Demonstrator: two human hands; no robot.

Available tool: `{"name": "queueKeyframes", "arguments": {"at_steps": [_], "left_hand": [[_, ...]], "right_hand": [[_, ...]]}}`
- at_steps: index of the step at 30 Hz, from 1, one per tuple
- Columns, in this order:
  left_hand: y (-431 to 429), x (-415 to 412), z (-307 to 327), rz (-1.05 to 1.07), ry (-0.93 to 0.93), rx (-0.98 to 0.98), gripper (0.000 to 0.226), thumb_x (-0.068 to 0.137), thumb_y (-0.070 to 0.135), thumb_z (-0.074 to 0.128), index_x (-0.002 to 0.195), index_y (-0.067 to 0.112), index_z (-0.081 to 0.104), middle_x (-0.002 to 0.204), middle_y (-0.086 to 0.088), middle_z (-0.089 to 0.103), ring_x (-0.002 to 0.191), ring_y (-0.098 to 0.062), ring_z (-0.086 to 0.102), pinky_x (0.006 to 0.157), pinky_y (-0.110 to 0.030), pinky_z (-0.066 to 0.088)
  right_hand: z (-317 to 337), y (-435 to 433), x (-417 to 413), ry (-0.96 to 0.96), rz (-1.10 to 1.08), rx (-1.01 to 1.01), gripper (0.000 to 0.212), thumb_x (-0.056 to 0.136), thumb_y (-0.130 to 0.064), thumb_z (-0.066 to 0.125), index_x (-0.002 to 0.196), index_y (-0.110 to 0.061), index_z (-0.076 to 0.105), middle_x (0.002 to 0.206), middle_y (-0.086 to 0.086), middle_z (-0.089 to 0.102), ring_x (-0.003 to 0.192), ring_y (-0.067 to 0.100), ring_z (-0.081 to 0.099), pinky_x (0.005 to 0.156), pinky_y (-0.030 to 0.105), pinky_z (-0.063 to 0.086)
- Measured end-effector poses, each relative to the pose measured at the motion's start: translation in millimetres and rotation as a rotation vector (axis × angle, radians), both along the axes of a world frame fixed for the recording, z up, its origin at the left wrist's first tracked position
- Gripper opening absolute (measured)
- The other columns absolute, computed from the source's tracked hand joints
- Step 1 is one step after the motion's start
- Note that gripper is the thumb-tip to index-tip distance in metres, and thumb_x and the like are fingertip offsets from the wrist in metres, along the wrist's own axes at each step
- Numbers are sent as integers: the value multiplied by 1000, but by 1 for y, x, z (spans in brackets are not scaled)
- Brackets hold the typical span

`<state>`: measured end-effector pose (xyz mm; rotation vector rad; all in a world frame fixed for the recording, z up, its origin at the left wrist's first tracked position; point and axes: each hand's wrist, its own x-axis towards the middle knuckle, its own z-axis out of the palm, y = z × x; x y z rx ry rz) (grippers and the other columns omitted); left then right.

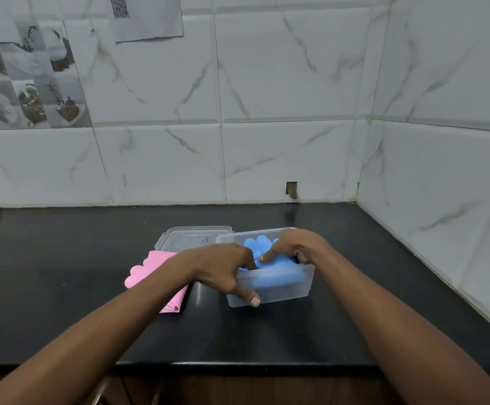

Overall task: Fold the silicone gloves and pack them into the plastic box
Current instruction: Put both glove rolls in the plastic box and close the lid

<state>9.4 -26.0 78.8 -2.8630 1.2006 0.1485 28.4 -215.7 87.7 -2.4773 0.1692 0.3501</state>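
A clear plastic box (290, 290) stands on the black counter, right of centre. A folded blue silicone glove (273, 280) lies inside it, its fingertips poking up at the back. My left hand (223, 267) grips the box's near left wall, thumb outside on the front, fingers reaching in onto the glove. My right hand (293, 247) is over the box with fingers pressing the blue glove down. A pink silicone glove (150, 270) lies flat on the counter left of the box, partly under my left forearm.
The box's clear lid (191, 238) lies behind the pink glove, touching the box's back left. The black counter (62, 287) ends at tiled walls behind and on the right; its front edge runs just below my forearms.
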Motion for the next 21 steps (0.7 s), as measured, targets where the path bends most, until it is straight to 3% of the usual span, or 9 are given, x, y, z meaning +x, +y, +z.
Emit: {"name": "queueKeyframes", "arguments": {"at_steps": [2, 3, 5, 8, 11, 15, 17, 19, 21], "left_hand": [[-1, -6, -13, -42, -149, 55, 40, 79, 50, 62, 100, 16, 62, 103, -4, 58, 94, -25, 58, 75, -37, 47], [-2, -7, -14, -44, -182, 70, 32, 82, 41, 62, 100, 14, 61, 103, -6, 58, 93, -28, 58, 76, -37, 46], [-2, -5, -9, 1, -169, 116, 29, 84, 35, 60, 99, 10, 60, 103, -10, 60, 94, -31, 58, 79, -40, 48], [-5, 0, 0, 93, -86, 209, 29, 85, 33, 59, 99, 8, 59, 99, -13, 61, 94, -32, 60, 79, -40, 49], [-10, 2, 3, 150, -17, 270, 28, 83, 29, 57, 102, 9, 57, 92, -8, 55, 92, -31, 60, 77, -40, 50], [-10, 2, 2, 175, 3, 256, 32, 82, 34, 58, 105, 11, 56, 100, -8, 58, 95, -30, 59, 78, -38, 50], [-9, 3, -2, 149, -26, 230, 42, 85, 39, 58, 115, 10, 57, 116, -8, 56, 101, -31, 58, 86, -39, 49], [-8, 6, -6, 91, -38, 166, 44, 88, 41, 59, 123, 14, 56, 129, -5, 47, 107, -32, 55, 90, -38, 43], [-5, 6, -8, 31, -15, 39, 50, 87, 34, 64, 134, 20, 51, 136, -3, 43, 114, -28, 53, 96, -37, 40]], "right_hand": [[-2, 1, 1, -150, 15, -168, 16, 82, -17, 68, 89, -4, 62, 89, 12, 65, 73, 22, 61, 55, 23, 47], [-4, 3, 0, -227, 33, -293, 11, 84, -11, 62, 92, -4, 62, 93, 13, 67, 77, 24, 62, 53, 24, 43], [-10, 8, 1, -313, 98, -504, 21, 86, -6, 55, 105, -3, 62, 109, 13, 67, 97, 27, 65, 65, 28, 43], [-21, 8, 6, -311, 175, -716, 25, 89, -10, 55, 113, -9, 64, 117, 8, 65, 105, 23, 63, 71, 28, 44], [-27, 11, 12, -292, 172, -764, 28, 91, -13, 55, 117, -12, 64, 121, 7, 64, 108, 24, 63, 73, 29, 46], [-11, 12, 6, -449, 139, -826, 26, 85, -10, 63, 111, -11, 66, 115, 8, 65, 103, 27, 65, 70, 32, 47], [2, 9, 4, -488, 245, -797, 25, 82, -7, 67, 107, -10, 65, 112, 11, 65, 100, 29, 65, 69, 32, 44], [9, 6, 3, -408, 436, -641, 24, 79, -8, 72, 102, -13, 65, 107, 11, 66, 96, 28, 63, 74, 33, 48], [7, 5, 4, -317, 547, -571, 36, 81, -14, 72, 117, -19, 65, 109, 7, 66, 98, 26, 61, 80, 32, 48]]}}
